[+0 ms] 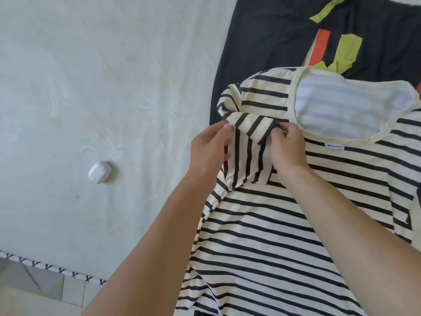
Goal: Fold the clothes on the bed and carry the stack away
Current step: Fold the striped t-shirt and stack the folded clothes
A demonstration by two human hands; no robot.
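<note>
- Striped shirt (pixel 284 224) lies spread flat on the bed (pixel 91 87), neckline away from me, label showing just below the collar.
- My left hand (pixel 209 151) sits at the shirt's left edge, fingers curled, grip pinching the folded-over sleeve (pixel 248 124) at its outer end.
- My right hand (pixel 287 147) is on the shirt beside the neckline, grip closed on the sleeve's inner end.
- Sleeve is bunched between both hands, its stripes running at an angle to the body stripes.
- Black garment (pixel 273 42) with green and orange patches lies under the shirt's top, further up the bed.
- White earbud case (pixel 99 172) sits on the sheet, well apart to the left.
- Floor tiles (pixel 45 286) show past the bed edge, bottom left.
</note>
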